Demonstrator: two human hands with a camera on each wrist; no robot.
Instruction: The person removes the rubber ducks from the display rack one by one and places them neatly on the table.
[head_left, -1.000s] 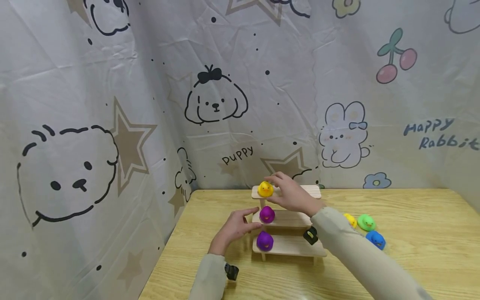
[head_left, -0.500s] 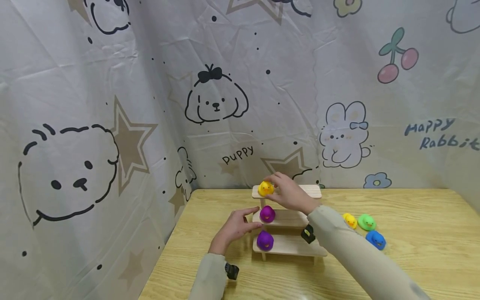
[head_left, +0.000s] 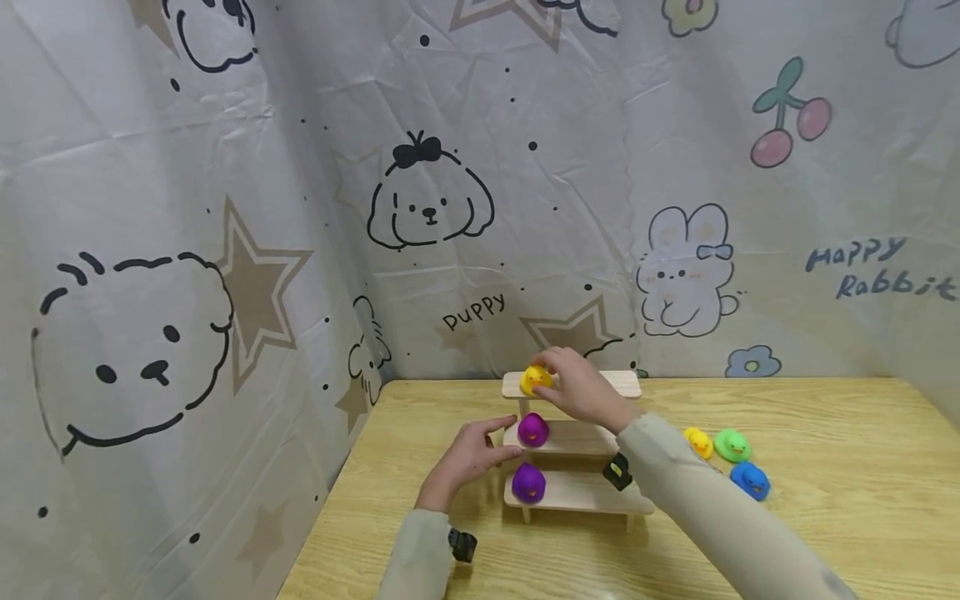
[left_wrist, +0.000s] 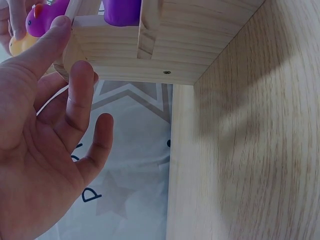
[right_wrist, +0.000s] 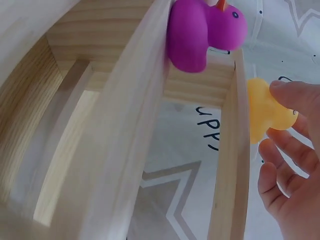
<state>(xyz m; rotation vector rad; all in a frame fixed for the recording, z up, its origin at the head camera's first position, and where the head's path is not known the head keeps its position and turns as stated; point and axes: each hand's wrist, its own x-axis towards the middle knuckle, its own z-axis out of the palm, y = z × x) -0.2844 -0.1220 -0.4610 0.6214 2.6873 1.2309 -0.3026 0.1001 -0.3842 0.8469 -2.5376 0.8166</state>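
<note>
Duck shelf pic, both hands busy, yellow one up top.
So the left hand [head_left: 468, 454] has thumb and index finger pinching the left end of the wooden shelf [head_left: 577, 436] at the middle board, other fingers loose; then a purple duck [head_left: 528, 483] on the bottom board, a magenta duck [head_left: 533, 430] on the middle, and the yellow duck [head_left: 536, 381] on the top board's left part, gripped by the right hand [head_left: 577, 387]; further right, a second yellow duck [head_left: 698, 442], green duck [head_left: 732, 446] and blue duck [head_left: 750, 481] sit on the table [head_left: 840, 508].
</note>
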